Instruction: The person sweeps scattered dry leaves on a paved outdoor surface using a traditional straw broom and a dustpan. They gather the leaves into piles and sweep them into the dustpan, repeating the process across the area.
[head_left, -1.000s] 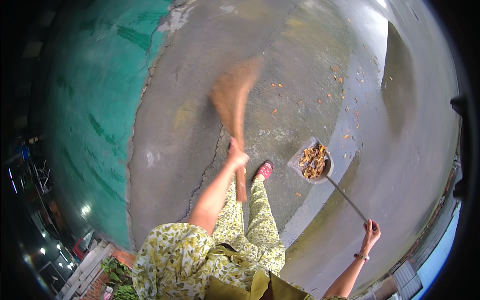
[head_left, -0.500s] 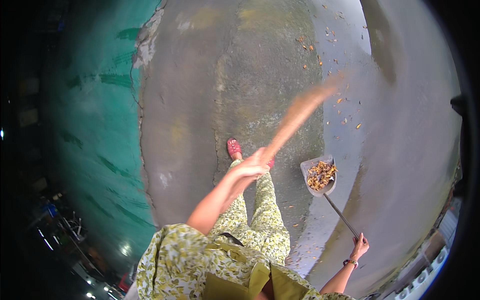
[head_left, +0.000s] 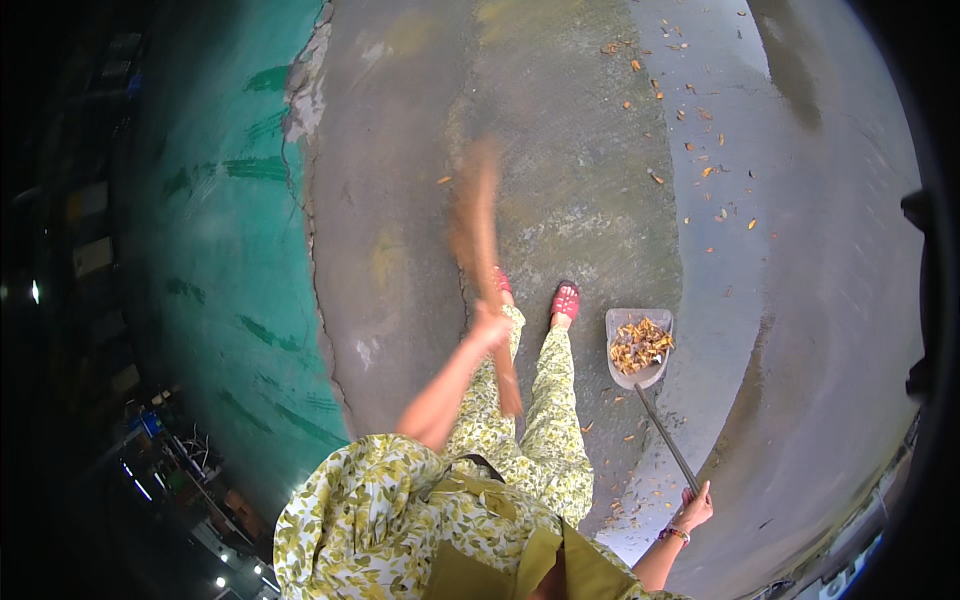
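Two arms (head_left: 445, 395) slant rightward, holding broom (head_left: 484, 225) and dustpan (head_left: 632, 379).

Broom (head_left: 484, 240) in a blur, bristle tips (head_left: 482, 160) indistinct

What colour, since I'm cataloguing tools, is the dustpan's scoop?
The scoop is pale grey; it shows best in the head view.

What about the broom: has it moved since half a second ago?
Yes, to the left. The broom reached over the pale strip then; now it is well left of that strip, nearer the green floor.
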